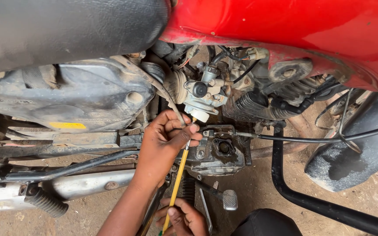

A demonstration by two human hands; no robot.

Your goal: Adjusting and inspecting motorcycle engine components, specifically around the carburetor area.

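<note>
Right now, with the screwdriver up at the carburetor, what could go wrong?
The screwdriver is long and thin; its tip could slip off the carburetor and jab the left hand guiding it. The right hand grips only the far end, so control may be weak. The cable nearby could snag.

View: a single camera on my head, the only one here; no second view shares the scene.
Direction: it looks down and forward along my arms at the side of a motorcycle, under the red tank (294,26) and black seat (66,30).
Nearness: close; the engine (215,150) fills the middle, and the carburettor (202,94) sits just above centre.
Lower edge: my left hand (165,140) and right hand (184,218) enter from below.
Ground: bare dirt (259,183) shows beneath the frame.
</note>
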